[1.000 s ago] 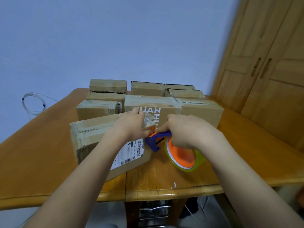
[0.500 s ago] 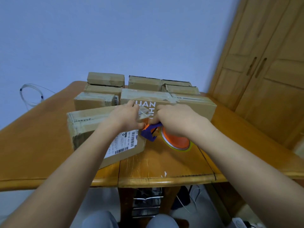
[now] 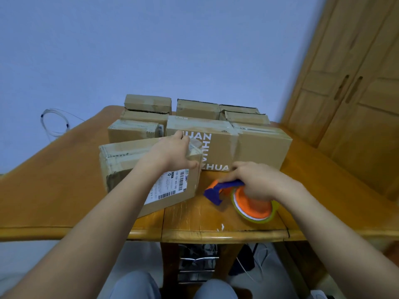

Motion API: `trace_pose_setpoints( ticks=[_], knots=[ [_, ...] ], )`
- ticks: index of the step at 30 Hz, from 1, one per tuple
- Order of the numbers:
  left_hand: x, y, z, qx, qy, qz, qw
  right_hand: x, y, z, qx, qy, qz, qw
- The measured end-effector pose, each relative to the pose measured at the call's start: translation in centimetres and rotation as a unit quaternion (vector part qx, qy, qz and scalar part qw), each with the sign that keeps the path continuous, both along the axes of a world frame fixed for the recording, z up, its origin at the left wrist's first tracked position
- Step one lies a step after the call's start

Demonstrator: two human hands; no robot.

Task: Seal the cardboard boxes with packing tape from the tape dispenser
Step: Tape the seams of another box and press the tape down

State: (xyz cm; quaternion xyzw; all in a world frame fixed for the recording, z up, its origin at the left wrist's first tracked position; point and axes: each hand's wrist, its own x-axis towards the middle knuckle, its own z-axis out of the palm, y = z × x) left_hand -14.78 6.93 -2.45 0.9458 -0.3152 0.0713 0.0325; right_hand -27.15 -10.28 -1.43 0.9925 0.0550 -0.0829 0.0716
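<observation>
Boxes everywhere on this wooden surface (image 3: 64,190), but the one that matters is the front box (image 3: 121,169), the one with the white shipping label (image 3: 170,186) on its near side. It sits at the near-left part of the surface, turned a bit at an angle, just in front of the bigger printed box (image 3: 259,147) with the white lettering.

Left hand (image 3: 170,154) is lying on top of the front box at its right end. Its fingers (image 3: 183,137) are pretty much straight, pressing down on a strip of clear tape (image 3: 195,147) that wraps over the top right corner, with the thumb hooked down over the near edge. So flat and pressing, not gripping anything.

Right hand (image 3: 257,180) is down low to the right of that box, fingers curled around the tape dispenser (image 3: 237,197). The blue handle and blade end pokes out to the left of the knuckles, pointing at the box's right side but not touching it, and the orange hub with the yellowish tape roll sits under and in front of the palm, resting on or just above the surface, can't tell which.

Six or so more cardboard boxes (image 3: 149,104) are stacked in rows behind. Wooden wardrobe (image 3: 356,93) is off to the right, and a loop of thin cable (image 3: 54,121) hangs by the blue wall on the left.
</observation>
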Motion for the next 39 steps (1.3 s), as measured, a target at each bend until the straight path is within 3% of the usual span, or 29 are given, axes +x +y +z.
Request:
trace_pose_setpoints(
  ticks=[4, 8, 10, 14, 18, 20, 23, 25, 29, 34, 37, 39],
  knots=[
    [0.3, 0.4, -0.2, -0.005, -0.002, -0.012, 1.0, -0.8, -4.8, -2.4, 0.233, -0.048, -0.08, 0.968],
    [0.5, 1.7, -0.2, -0.017, 0.009, -0.052, 0.998, -1.1, -7.7, -5.7, 0.469, -0.065, -0.197, 0.858],
    [0.5, 2.4, 0.0, -0.013, 0.018, -0.073, 0.997, -0.7, -8.7, -6.7, 0.512, -0.059, -0.227, 0.827],
    [0.3, 4.1, 0.4, -0.021, 0.059, -0.104, 0.993, 0.9, -10.0, -7.4, 0.468, -0.035, -0.208, 0.858],
    [0.6, 5.3, 0.3, -0.022, 0.073, -0.123, 0.99, 2.9, -10.0, -8.2, 0.407, -0.079, -0.198, 0.888],
    [0.7, 5.3, 0.0, -0.019, 0.054, -0.125, 0.991, 3.9, -10.5, -8.7, 0.34, -0.118, -0.209, 0.909],
    [0.9, 5.0, -0.4, -0.003, 0.014, -0.129, 0.991, 4.3, -10.5, -8.4, 0.147, -0.14, -0.236, 0.95],
    [1.2, 5.2, -0.4, -0.007, 0.021, -0.138, 0.99, 3.9, -9.6, -8.0, 0.101, -0.206, -0.214, 0.949],
    [1.7, 6.2, -0.2, -0.038, 0.08, -0.172, 0.981, 3.3, -3.9, -8.5, 0.328, -0.38, -0.077, 0.862],
    [2.3, 7.2, 1.3, -0.09, 0.221, -0.156, 0.958, 4.6, 5.1, -10.4, 0.535, -0.345, 0.018, 0.771],
    [3.3, 6.3, 1.7, -0.196, 0.29, -0.132, 0.927, 5.0, 8.3, -10.8, 0.679, -0.313, 0.0, 0.664],
    [3.8, 5.8, 1.1, -0.251, 0.295, -0.134, 0.912, 4.8, 9.2, -10.9, 0.72, -0.309, 0.007, 0.622]
  ],
)
